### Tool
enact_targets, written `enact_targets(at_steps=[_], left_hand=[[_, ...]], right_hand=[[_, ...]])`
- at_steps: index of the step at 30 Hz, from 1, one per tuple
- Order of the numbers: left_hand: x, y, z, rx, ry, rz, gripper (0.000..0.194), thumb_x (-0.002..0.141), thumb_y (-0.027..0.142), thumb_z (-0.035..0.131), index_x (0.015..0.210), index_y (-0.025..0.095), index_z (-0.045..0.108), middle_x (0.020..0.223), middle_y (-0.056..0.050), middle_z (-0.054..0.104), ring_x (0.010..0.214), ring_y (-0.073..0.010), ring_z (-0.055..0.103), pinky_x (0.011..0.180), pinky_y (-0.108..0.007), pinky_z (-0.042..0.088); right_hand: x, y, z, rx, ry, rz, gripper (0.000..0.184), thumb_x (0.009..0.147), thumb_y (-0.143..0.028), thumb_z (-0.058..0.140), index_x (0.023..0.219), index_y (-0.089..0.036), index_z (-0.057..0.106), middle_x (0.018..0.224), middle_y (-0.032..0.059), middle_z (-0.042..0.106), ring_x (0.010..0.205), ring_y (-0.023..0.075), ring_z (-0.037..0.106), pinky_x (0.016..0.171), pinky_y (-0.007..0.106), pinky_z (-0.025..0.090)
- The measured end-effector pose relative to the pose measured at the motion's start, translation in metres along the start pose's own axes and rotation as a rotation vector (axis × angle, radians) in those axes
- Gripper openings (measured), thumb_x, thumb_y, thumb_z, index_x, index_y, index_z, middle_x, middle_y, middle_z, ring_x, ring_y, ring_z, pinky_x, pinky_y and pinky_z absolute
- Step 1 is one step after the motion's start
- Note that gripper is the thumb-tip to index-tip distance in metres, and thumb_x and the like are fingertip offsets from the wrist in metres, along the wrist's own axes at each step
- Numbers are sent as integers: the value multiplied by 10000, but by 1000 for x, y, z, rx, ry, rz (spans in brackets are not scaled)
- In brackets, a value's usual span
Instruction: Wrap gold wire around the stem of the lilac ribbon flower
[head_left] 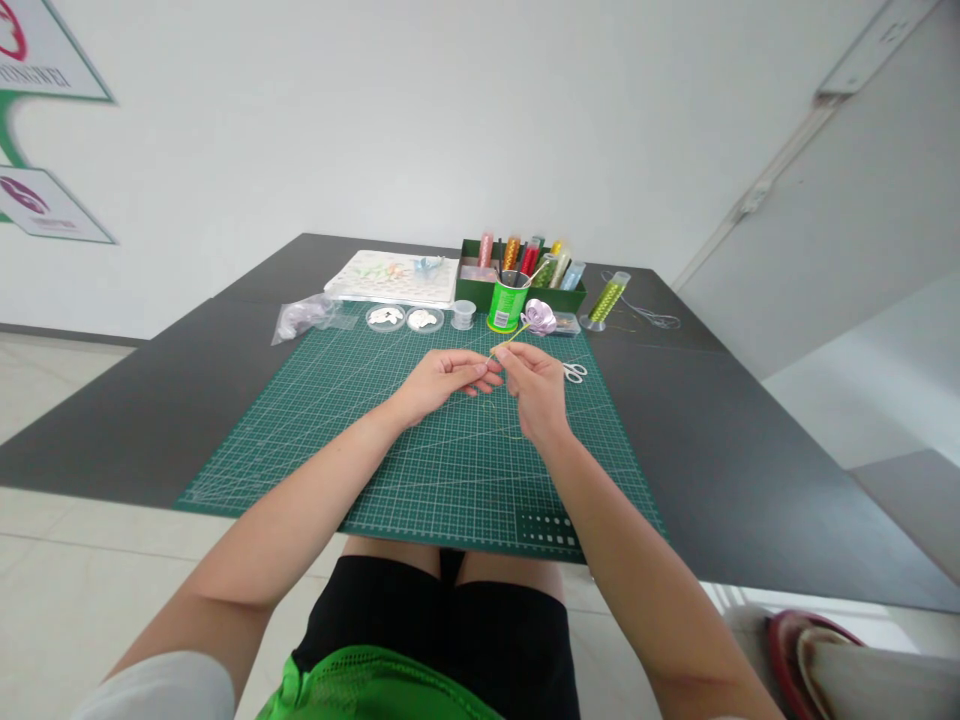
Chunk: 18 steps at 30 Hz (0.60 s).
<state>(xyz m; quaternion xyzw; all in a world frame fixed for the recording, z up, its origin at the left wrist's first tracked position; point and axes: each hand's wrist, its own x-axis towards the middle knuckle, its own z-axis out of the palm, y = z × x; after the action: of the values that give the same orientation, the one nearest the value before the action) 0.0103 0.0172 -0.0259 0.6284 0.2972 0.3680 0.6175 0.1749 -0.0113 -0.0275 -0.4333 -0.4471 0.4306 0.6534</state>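
Observation:
Both my hands meet over the green cutting mat (315,440). My left hand (442,382) pinches the lower end of a thin wire stem. My right hand (534,385) is closed on the same stem a little higher up. At the stem's top sits a pale purple fabric flower (539,317), held up just in front of the green cup (508,303). A loose length of fine yellow-green wire (504,420) trails onto the mat below my hands.
Small scissors (574,372) lie right of my right hand. Behind the mat stand two clear dishes of petals (406,319), a small jar (463,314), a plastic bag (305,317), a white sheet (394,277), a green box of spools (525,265) and a green wire spool (606,300).

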Motion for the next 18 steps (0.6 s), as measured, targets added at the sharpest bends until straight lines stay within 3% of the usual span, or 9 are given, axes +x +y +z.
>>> enact_targets(at_steps=[5, 15, 18], left_hand=[[0, -1, 1, 2, 16, 25, 287, 919, 369, 757, 1097, 152, 821, 1015, -108, 845, 879, -163, 763, 785, -268, 557], [1, 1, 1, -85, 47, -24, 306, 887, 440, 777, 924, 137, 778, 827, -76, 819, 734, -140, 718, 722, -253, 541], [1, 1, 1, -129, 57, -45, 269, 885, 410, 772, 869, 142, 761, 757, -45, 786, 671, -115, 681, 688, -233, 526]], right_hand=[[-2, -2, 2, 77, -8, 41, 263, 696, -415, 822, 788, -177, 759, 531, -71, 533, 433, 44, 279, 417, 231, 186], [-1, 3, -1, -93, -59, -121, 200, 752, -392, 784, 766, -193, 776, 611, -21, 633, 554, 105, 483, 543, 257, 399], [-2, 1, -1, -92, -78, -118, 193, 768, -386, 776, 774, -192, 775, 566, -44, 573, 518, 89, 419, 538, 258, 381]])
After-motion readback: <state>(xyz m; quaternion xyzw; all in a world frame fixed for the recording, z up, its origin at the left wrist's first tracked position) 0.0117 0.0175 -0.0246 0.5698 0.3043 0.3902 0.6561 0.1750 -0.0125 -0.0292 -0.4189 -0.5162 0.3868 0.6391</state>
